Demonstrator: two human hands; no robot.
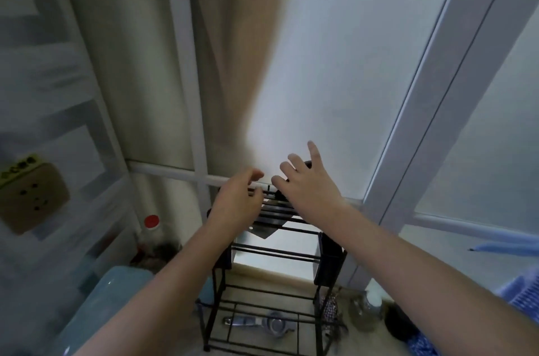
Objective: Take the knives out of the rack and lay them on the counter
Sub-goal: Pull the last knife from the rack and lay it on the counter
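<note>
A frosted glass window [335,64] in pale frames fills the wall ahead, above a beige counter [262,277] crowded at its edges. Both my bare forearms reach up and forward to the top of a black wire rack [262,294] that stands on the counter. My left hand [237,204] is half curled, palm down, fingers bent over the rack's top bars; I cannot tell whether it grips anything. My right hand [306,180] is spread wide, fingers splayed, lying over a dark knife handle [307,164] at the rack's back edge, not closed around it. Below my hands a flat, shiny steel blade [269,224], broad like a cleaver's, hangs down through the thin bars. The blur lets me count only this one knife for certain. On the rack's lowest shelf lies one metal squeezer [262,323]. To the left stand one red-capped bottle [151,227] and a smooth blue-grey tub [110,297].
</note>
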